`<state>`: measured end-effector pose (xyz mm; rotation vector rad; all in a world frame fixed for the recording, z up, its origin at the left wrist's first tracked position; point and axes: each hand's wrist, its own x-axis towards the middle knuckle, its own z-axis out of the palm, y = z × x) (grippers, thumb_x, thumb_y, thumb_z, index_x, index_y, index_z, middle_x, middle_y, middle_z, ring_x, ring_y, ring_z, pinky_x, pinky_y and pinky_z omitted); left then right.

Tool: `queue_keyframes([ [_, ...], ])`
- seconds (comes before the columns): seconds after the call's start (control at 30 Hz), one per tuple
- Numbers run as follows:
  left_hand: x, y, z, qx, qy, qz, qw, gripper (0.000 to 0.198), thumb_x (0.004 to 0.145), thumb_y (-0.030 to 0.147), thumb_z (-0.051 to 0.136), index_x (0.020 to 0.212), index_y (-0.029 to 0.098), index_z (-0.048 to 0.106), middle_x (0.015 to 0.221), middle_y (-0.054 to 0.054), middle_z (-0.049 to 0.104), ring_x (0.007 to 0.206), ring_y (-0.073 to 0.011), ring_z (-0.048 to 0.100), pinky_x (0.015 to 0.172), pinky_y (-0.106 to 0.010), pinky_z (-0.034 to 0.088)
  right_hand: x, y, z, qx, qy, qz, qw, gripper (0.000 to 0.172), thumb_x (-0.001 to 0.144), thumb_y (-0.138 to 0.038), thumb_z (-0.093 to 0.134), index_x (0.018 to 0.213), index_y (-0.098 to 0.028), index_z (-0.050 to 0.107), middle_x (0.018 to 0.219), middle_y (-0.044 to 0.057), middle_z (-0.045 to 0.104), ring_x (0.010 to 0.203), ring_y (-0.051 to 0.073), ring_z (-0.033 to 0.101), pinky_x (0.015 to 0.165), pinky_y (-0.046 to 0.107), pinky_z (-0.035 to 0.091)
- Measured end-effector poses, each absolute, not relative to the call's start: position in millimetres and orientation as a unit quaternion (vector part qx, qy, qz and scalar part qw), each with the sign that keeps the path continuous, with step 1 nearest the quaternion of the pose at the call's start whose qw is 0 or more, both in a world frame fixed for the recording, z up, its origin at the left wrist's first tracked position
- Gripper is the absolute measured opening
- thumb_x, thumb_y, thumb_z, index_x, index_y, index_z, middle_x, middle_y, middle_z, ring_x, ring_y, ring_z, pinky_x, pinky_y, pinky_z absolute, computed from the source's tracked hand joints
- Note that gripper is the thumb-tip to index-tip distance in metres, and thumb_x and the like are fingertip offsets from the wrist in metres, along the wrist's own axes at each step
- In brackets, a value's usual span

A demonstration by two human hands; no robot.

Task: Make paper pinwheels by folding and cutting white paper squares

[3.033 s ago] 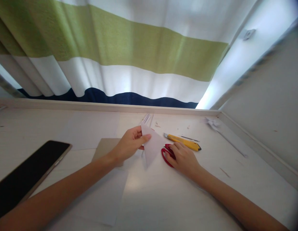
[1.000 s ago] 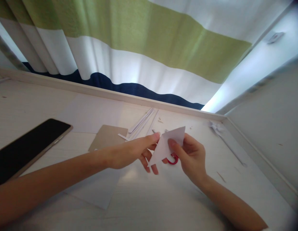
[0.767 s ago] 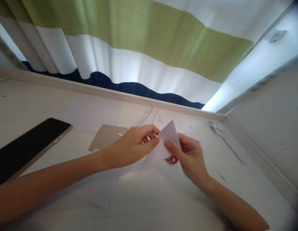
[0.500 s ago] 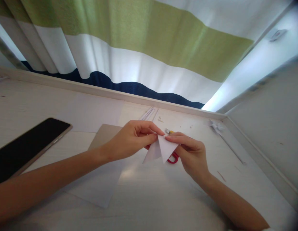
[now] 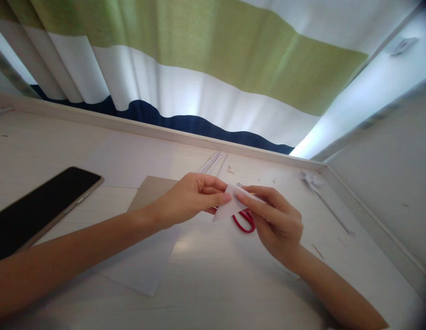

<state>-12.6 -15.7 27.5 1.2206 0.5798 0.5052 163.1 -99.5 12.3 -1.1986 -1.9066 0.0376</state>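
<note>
**A:** What can't we see well?

**B:** The red scissors (image 5: 245,222) lie on the white table (image 5: 233,284), but the paper and the right hand cover most of them. Only the red loops show. A tiny bit of yellow peeks out behind the right fingers, too small to tell what it is. The black tablet (image 5: 41,206) is cut off at the left edge. The brown card (image 5: 151,192) is partly under the left hand. The little bits near the back wall are too small to tell.

**A:** What is the left hand (image 5: 188,201) doing?

**B:** Its thumb and fingers are curled in and pinch the left edge of the folded white paper (image 5: 231,208).

**A:** And the right hand (image 5: 276,222)?

**B:** Its fingers reach out long and press on the top right edge of the same paper. The thumb is under the paper, I think, but I cannot see it well.

**A:** Where is the paper?

**B:** Between both hands, lifted just above the table, right over the scissors. Thin white strips (image 5: 213,162) lie behind it. A big flat sheet (image 5: 144,270) lies under the left arm. A striped curtain (image 5: 199,68) hangs behind the table.
</note>
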Motion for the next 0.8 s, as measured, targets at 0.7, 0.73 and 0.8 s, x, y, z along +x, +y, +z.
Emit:
queue_keyframes([
  [0.7,-16,-16,24,0.626,0.239,0.204,0.714,0.019,0.072,0.022,0.061,0.091,0.022,0.066,0.08,0.002,0.07,0.078,-0.013,0.064,0.069,-0.02,0.049,154,-92,23,-0.566,-0.531,0.414,0.475,0.018,0.066,-0.025,0.068,0.079,-0.019,0.057,0.065,-0.001,0.061,0.055,0.011,0.056,0.049,0.022,0.045],
  [0.73,-16,-16,24,0.63,0.239,0.2,0.711,0.02,0.073,0.022,0.06,0.092,0.022,0.066,0.08,0.002,0.07,0.078,-0.0128,0.064,0.069,-0.02,0.049,154,-92,24,-0.566,-0.531,0.413,0.477,0.018,0.066,-0.024,0.069,0.078,-0.019,0.057,0.065,-0.002,0.061,0.054,0.011,0.056,0.048,0.022,0.045],
  [0.8,-16,-16,26,0.637,0.244,0.193,0.705,0.02,0.073,0.021,0.06,0.092,0.021,0.066,0.081,0.001,0.07,0.076,-0.0124,0.064,0.067,-0.019,0.049,154,-93,24,-0.564,-0.535,0.41,0.477,0.018,0.065,-0.022,0.07,0.077,-0.019,0.056,0.065,-0.002,0.06,0.053,0.01,0.055,0.048,0.021,0.044],
])
